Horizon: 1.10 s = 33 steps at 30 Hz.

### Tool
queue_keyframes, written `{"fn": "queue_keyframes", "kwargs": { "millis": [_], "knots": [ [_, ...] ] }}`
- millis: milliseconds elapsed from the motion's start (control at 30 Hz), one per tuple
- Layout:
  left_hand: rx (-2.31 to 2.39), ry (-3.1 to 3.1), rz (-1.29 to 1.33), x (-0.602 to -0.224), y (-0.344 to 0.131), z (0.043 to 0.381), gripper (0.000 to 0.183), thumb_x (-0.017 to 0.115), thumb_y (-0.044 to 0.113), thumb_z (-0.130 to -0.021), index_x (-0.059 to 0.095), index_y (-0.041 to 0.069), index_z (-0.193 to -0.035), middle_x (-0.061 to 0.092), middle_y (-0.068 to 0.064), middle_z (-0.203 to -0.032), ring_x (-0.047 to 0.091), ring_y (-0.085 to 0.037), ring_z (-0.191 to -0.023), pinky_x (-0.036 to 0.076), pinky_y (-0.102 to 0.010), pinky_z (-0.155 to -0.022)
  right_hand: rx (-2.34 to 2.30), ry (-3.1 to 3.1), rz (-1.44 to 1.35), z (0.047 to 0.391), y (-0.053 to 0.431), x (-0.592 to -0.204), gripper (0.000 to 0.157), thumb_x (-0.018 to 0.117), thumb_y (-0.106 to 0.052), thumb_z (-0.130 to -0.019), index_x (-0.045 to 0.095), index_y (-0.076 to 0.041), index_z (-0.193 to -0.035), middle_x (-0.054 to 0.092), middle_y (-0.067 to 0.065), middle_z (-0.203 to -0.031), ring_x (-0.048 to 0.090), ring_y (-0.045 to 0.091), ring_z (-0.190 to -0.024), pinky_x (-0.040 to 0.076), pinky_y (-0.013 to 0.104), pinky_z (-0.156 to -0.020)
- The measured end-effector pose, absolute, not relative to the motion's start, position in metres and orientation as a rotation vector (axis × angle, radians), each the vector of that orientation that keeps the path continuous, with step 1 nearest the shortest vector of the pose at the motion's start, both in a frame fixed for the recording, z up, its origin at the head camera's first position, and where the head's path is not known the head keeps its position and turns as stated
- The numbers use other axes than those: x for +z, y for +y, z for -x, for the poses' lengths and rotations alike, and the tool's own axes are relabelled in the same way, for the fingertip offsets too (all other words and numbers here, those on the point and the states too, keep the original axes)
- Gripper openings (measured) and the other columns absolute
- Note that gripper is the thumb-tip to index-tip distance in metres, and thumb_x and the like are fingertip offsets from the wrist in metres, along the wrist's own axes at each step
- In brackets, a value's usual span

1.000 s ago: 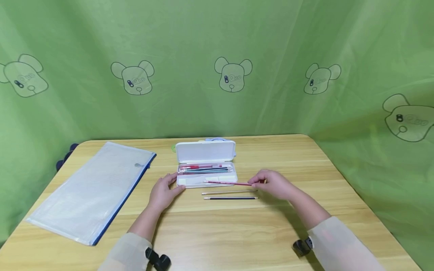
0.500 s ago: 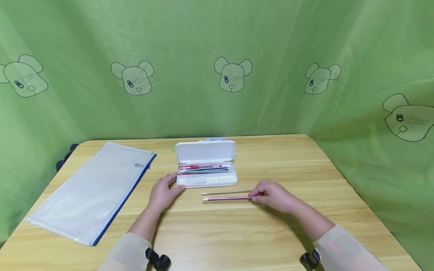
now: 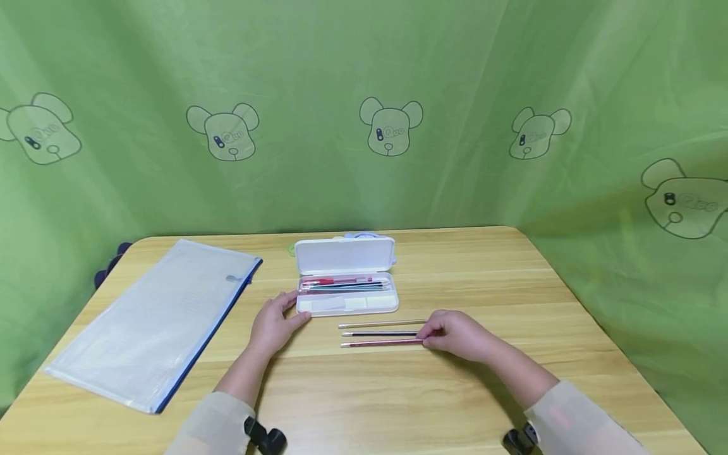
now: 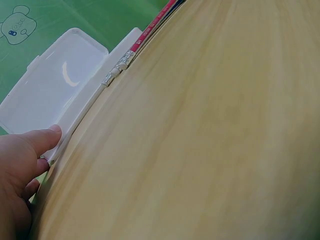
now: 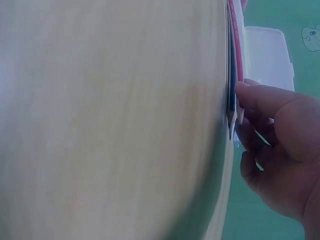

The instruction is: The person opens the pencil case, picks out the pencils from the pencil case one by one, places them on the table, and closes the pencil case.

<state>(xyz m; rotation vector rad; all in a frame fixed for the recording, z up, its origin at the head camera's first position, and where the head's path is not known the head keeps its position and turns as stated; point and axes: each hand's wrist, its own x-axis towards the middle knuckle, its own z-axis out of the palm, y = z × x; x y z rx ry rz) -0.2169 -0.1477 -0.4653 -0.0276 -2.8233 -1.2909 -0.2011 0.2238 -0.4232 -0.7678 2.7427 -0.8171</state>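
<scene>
A white pencil case [image 3: 347,256] lies open with its lid raised at the back; pens and pencils [image 3: 341,287] fill its rear part. My left hand [image 3: 273,325] holds the case's left end, thumb over the near corner. In front of the case, a tan pencil [image 3: 381,323] and a dark pencil [image 3: 381,333] lie side by side. Nearest me is a red pencil [image 3: 381,343], pinched by my right hand [image 3: 457,335] between thumb and fingers close to its sharpened end. The right wrist view shows the dark pencil's point [image 5: 231,127] beside that thumb.
On the left of the wooden table [image 3: 387,404] lies a translucent zip folder [image 3: 159,328] with a blue edge. Small pale blocks [image 3: 366,302] sit in the case's front compartment. A green curtain [image 3: 307,183] with bear heads hangs behind.
My right hand has brought the red pencil from over the case's front edge toward me, past the tan and dark pencils, to the near side of the row. The left hand stays put.
</scene>
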Motion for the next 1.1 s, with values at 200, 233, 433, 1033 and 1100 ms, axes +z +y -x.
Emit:
{"fn": "queue_keyframes", "kwargs": {
  "millis": [200,233,433,1033,1100],
  "knots": [
    [-1.295,-2.830,0.010,-0.465,-0.148,0.217,0.061,0.071,0.032,-0.089,0.052,0.006,-0.140,0.054,-0.014,-0.143,0.033,-0.036,-0.145,0.019,-0.052,-0.124,-0.766,2.754,0.776,0.202,0.223,-0.424,0.010,0.074,-0.013,-0.085,0.078,-0.021,-0.088,0.068,-0.011,-0.088,0.059,0.002,-0.083,0.052,0.023,-0.076],
    [-1.300,-2.830,0.008,-0.465,-0.148,0.217,0.061,0.071,0.032,-0.089,0.052,0.006,-0.140,0.054,-0.014,-0.143,0.033,-0.036,-0.145,0.019,-0.052,-0.124,-0.761,2.756,0.780,0.202,0.223,-0.424,0.010,0.074,-0.013,-0.085,0.078,-0.021,-0.089,0.069,-0.011,-0.088,0.059,0.002,-0.084,0.052,0.024,-0.076],
    [-1.316,-2.830,0.010,-0.464,-0.147,0.216,0.060,0.070,0.033,-0.090,0.052,0.006,-0.141,0.054,-0.013,-0.144,0.033,-0.035,-0.146,0.017,-0.051,-0.124,-0.748,2.762,0.775,0.202,0.223,-0.425,0.010,0.074,-0.013,-0.085,0.078,-0.021,-0.090,0.069,-0.010,-0.089,0.061,0.003,-0.084,0.053,0.024,-0.077],
    [-1.310,-2.834,-0.017,-0.463,-0.147,0.216,0.061,0.071,0.033,-0.090,0.052,0.007,-0.141,0.052,-0.014,-0.145,0.032,-0.036,-0.146,0.019,-0.053,-0.124,-1.046,2.727,0.606,0.231,0.199,-0.408,0.019,0.071,-0.011,-0.087,0.073,-0.004,-0.105,0.071,0.003,-0.091,0.058,0.012,-0.081,0.052,0.021,-0.068],
    [-1.313,-2.834,-0.016,-0.462,-0.147,0.215,0.061,0.071,0.033,-0.089,0.052,0.007,-0.141,0.052,-0.014,-0.145,0.032,-0.036,-0.146,0.019,-0.054,-0.123,-1.063,2.727,0.574,0.239,0.193,-0.407,0.019,0.070,-0.010,-0.088,0.073,-0.004,-0.106,0.071,0.003,-0.091,0.058,0.014,-0.083,0.052,0.022,-0.070]
  ]
}}
